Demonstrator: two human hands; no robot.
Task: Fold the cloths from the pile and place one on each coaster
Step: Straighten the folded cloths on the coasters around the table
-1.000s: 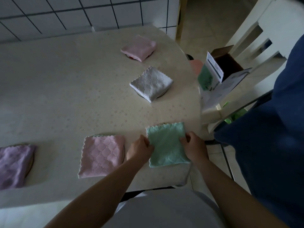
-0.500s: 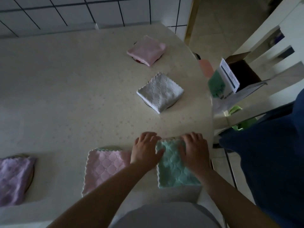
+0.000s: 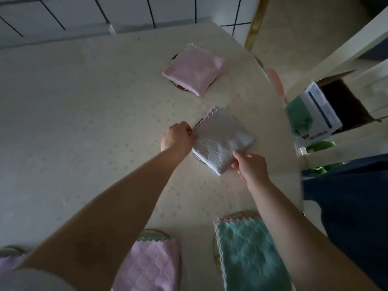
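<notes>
Two hands at the white folded cloth (image 3: 223, 141) in the middle of the bench (image 3: 84, 122): left hand (image 3: 178, 136) curled, pinching the cloth's left edge; right hand (image 3: 251, 165) pinching its near right corner between thumb and fingers. Beneath that cloth, a dark coaster rim (image 3: 198, 157) just visible at the left and near side. Farther back, a pink folded cloth (image 3: 193, 69) on another coaster. Near the front edge, a teal cloth (image 3: 249, 255) with a scalloped border, over a round coaster, partly crossed by the right forearm. Left of it, a lilac quilted cloth (image 3: 153, 265) on its own coaster. Off the bench's right side, an open cardboard box (image 3: 327, 108) on a chair.
</notes>
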